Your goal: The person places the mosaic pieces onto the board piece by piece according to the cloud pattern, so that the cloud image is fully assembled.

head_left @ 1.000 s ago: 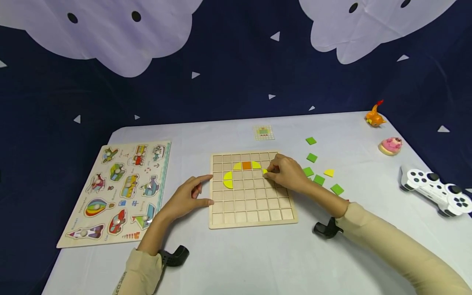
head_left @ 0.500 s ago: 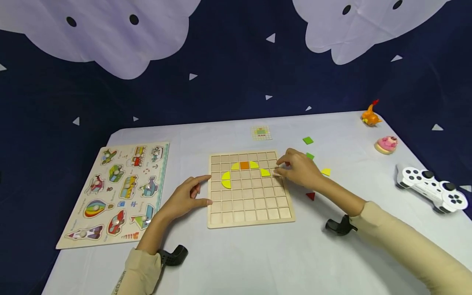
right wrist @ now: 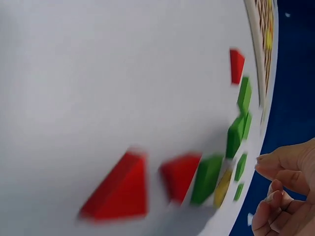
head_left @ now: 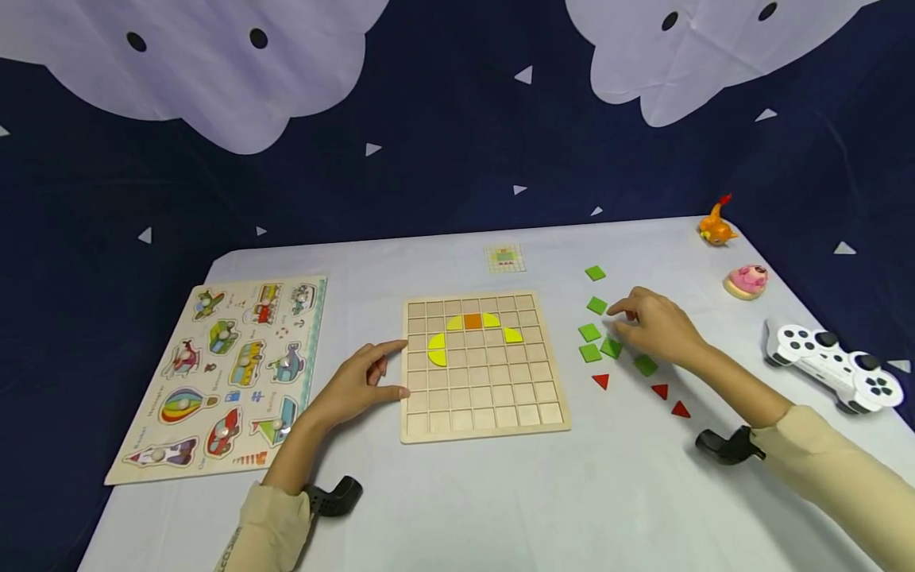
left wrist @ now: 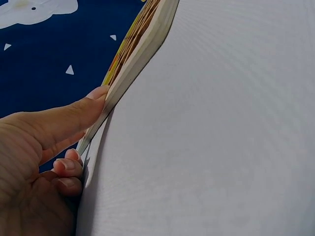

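A wooden grid board (head_left: 484, 397) lies in the middle of the table in the head view. An orange square (head_left: 472, 321) and several yellow quarter-circle pieces (head_left: 437, 357) sit in its cells. My left hand (head_left: 360, 383) touches the board's left edge with index finger and thumb stretched out; the left wrist view shows the thumb against the board's side (left wrist: 138, 64). To the right, my right hand (head_left: 659, 327) hovers over loose pieces, holding nothing, its thumb and index finger apart. Closest to its fingertips are green squares (head_left: 596, 305). A yellow piece (right wrist: 223, 188) under that hand shows only in the right wrist view.
Red triangles (head_left: 601, 381) lie nearer the front. A small pattern card (head_left: 504, 258) lies behind the board. At left is a vehicle puzzle board (head_left: 236, 373); at right, a white game controller (head_left: 832, 365), a pink toy (head_left: 747, 281) and an orange toy (head_left: 717, 226).
My right hand let go of a yellow quarter-circle in a cell at the board's right, then moved right over the loose pieces. My left hand stays at the board's edge.
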`<state>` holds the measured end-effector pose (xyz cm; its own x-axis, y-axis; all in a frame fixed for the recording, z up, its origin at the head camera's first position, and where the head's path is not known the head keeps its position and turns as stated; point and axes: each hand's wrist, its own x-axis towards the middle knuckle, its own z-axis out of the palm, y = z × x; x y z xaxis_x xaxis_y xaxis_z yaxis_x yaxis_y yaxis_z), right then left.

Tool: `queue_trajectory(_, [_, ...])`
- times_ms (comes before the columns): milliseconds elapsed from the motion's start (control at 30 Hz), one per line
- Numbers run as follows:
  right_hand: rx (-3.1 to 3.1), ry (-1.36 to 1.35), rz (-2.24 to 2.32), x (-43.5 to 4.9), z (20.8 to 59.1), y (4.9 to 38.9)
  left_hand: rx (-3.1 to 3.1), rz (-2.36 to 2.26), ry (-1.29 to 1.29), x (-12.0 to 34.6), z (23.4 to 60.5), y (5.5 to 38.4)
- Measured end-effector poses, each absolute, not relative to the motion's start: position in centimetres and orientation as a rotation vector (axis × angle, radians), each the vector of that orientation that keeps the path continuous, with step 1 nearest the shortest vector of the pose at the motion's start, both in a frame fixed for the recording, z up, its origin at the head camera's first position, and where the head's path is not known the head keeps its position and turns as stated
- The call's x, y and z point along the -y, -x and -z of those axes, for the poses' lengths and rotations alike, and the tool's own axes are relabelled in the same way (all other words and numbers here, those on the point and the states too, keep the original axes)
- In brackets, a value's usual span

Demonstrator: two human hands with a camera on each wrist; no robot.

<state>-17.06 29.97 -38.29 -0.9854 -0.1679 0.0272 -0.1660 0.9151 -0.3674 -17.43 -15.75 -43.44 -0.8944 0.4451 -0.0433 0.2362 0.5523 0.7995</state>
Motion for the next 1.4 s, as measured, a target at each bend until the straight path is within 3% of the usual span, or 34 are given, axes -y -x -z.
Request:
queue_trajectory(300, [-3.008, 0.237, 0.493, -32.6, 38.7, 16.3, -2.546, -1.259, -0.569, 15.7, 43.5, 17.4])
queue_trajectory(1000, [-3.078, 0.121, 0.551, -32.2, 39.6, 15.7, -2.546, -1.256, -0.558, 15.7, 43.6, 17.3])
queue_trajectory(1400, [-3.015, 0.389, 0.519, -32.8, 38.8, 16.2, -2.546, -1.261, -0.557, 15.8, 43.6, 17.5])
